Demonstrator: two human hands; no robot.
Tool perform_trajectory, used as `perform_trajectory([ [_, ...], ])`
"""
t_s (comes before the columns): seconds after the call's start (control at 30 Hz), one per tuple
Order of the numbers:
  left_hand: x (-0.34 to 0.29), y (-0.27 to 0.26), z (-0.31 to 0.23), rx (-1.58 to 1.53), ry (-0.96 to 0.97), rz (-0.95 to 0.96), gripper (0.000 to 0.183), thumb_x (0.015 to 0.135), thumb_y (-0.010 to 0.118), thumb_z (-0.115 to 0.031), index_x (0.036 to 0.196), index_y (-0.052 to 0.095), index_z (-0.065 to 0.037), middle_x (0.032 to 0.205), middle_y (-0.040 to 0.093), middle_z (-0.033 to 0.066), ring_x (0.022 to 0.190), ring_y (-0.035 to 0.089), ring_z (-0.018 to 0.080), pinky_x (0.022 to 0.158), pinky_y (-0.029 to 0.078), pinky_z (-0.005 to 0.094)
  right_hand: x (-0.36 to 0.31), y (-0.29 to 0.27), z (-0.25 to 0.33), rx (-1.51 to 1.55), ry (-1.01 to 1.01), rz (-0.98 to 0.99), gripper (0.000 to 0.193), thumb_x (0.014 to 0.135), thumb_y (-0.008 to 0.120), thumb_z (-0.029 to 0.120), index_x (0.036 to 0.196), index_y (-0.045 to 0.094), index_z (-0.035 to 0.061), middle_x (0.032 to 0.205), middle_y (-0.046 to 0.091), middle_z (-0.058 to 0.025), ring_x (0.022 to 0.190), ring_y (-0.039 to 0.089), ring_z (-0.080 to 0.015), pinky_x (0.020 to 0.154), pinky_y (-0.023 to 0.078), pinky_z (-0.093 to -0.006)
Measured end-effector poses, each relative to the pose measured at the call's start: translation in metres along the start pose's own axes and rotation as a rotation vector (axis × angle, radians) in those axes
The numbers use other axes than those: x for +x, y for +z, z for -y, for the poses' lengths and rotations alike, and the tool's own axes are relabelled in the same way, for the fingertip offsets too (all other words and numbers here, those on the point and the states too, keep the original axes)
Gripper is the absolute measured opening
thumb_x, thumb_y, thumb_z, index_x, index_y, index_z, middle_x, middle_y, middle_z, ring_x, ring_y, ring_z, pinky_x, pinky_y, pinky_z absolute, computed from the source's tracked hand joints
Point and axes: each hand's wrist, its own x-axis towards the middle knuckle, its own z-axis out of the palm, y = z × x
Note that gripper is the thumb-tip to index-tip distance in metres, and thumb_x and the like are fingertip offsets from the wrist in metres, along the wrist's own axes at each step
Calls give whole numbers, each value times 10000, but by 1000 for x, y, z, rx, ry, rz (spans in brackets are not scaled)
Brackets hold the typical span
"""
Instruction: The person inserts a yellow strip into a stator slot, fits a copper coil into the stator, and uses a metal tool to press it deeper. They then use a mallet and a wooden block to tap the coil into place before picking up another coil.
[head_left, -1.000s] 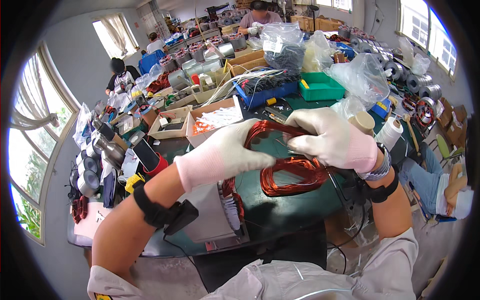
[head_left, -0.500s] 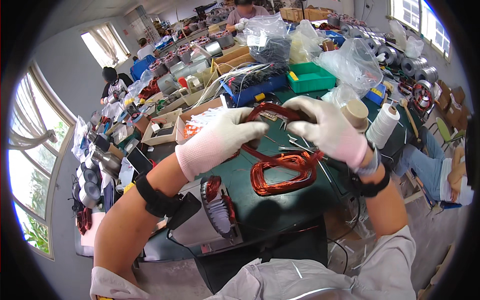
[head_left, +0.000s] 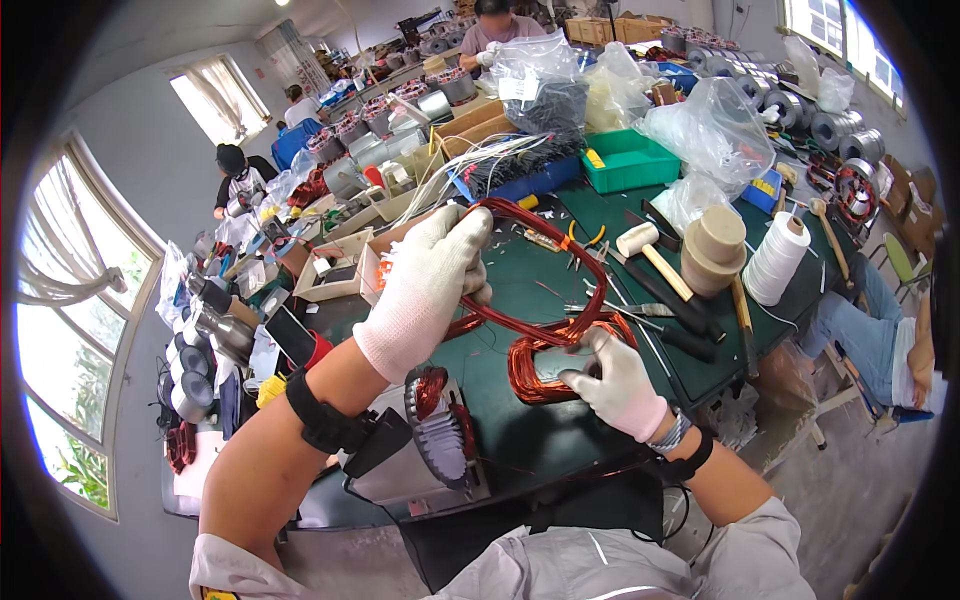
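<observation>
My left hand (head_left: 435,275), in a white knitted glove, is closed on the upper left side of a long dark-red copper wire coil (head_left: 528,216). The coil hangs tilted above the green table. A stack of orange copper wire coils (head_left: 530,375) lies beneath its lower end. My right hand (head_left: 615,385), gloved too, is at the right side of that stack, thumb and fingers apart. Its fingertips are close to the raised coil's lower end; whether they touch it is unclear. Left of the stack stands a slotted stator (head_left: 440,440) with some copper windings in it.
Right of my hands lie a white-headed mallet (head_left: 655,255), pliers (head_left: 585,240) and dark-handled tools. Beyond them stand a beige cone (head_left: 714,245) and a white thread spool (head_left: 777,258). A green bin (head_left: 630,165) and cable bundles are farther back. Other people sit around the room.
My right hand has left the raised coil's upper part and come down to the coil stack. The coil has opened into a wide loop held by my left hand, which has turned upright.
</observation>
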Motion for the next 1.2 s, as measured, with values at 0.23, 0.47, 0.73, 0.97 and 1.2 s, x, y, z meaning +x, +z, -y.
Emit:
perform_trajectory([
  [0.23,-13,-4,-2,-23,37,-40,232,1096,594,-310,1028,533,-96,738,383,-58,579,392,62,595,445,288,-23,-20,-37,-30,-134,-96,167,985,651,50,1115,744,3,881,718,-119,742,694,-216,689,546,-316],
  [0.47,-12,-21,-13,-95,91,-107,254,1076,617,-350,1070,543,-107,739,359,-66,604,382,64,586,416,290,-21,-57,-56,-72,181,103,238,953,669,115,1160,750,29,884,732,-122,741,714,-222,697,570,-329],
  [0.73,-22,-17,-15,37,128,-46,276,1055,597,-277,1132,544,-18,761,431,-25,635,451,88,664,512,300,13,-35,66,-348,-412,-533,651,770,887,233,1318,622,0,1242,659,-213,1125,656,-404,990,524,-470],
  [0.97,-54,-3,-35,252,73,205,276,965,667,-175,1104,590,51,799,580,20,667,598,101,684,546,285,74,-13,51,-230,-461,-417,421,889,711,53,1301,628,79,1075,733,-186,970,712,-399,818,579,-441],
  [1.2,-51,-21,-42,391,-208,516,339,953,733,-209,1150,663,58,833,671,16,688,629,73,626,510,245,53,-20,23,229,-248,-155,342,913,659,-44,1250,674,11,986,763,-129,880,755,-191,803,595,-336],
])
